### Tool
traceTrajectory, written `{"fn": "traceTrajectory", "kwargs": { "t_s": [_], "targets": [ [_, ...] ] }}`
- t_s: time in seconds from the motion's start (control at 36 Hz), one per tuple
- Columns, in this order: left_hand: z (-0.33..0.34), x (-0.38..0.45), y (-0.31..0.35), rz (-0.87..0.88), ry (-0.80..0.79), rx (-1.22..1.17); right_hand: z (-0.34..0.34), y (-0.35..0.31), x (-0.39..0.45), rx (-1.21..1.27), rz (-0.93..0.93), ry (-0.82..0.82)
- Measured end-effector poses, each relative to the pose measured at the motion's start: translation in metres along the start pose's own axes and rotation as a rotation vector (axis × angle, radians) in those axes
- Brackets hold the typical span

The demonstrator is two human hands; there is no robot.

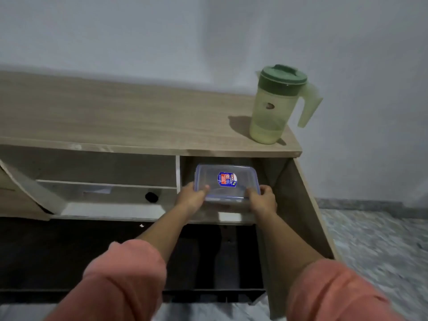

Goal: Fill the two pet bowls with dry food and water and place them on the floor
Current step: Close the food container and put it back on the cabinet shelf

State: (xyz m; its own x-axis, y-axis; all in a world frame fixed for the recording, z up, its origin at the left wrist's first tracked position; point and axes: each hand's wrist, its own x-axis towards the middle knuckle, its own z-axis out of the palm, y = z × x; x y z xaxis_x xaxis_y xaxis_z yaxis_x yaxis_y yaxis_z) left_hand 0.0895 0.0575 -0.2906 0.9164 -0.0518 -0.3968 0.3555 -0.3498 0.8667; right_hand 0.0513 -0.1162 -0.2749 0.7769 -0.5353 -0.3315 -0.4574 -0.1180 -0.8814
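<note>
1. While the green jug waits on the tabletop, the clear lidded container sits in the right-hand shelf bay beneath.
2. Left hand and right hand grip its near corners; draw it out level.

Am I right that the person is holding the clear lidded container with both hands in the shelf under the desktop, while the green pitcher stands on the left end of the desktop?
Not quite: the head view shows the green pitcher standing on the right end of the desktop, not the left. The rest holds: the left hand and right hand both hold the clear lidded container in the shelf under the desktop.
</note>
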Motion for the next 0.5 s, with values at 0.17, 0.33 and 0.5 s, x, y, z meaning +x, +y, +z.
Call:
{"fn": "traceTrajectory", "kwargs": {
  "t_s": [0.17,0.33,0.5],
  "targets": [
    [0.025,0.057,-0.031,0.117,0.093,-0.018,0.028,0.026,0.053,-0.02,-0.173,0.076],
    [0.039,0.101,-0.055,0.269,0.221,0.038,0.043,0.056,0.088,0.073,-0.306,0.016],
    [0.055,0.131,-0.075,0.416,0.286,0.088,0.052,0.088,0.117,0.103,-0.453,0.036]
  ]
}}
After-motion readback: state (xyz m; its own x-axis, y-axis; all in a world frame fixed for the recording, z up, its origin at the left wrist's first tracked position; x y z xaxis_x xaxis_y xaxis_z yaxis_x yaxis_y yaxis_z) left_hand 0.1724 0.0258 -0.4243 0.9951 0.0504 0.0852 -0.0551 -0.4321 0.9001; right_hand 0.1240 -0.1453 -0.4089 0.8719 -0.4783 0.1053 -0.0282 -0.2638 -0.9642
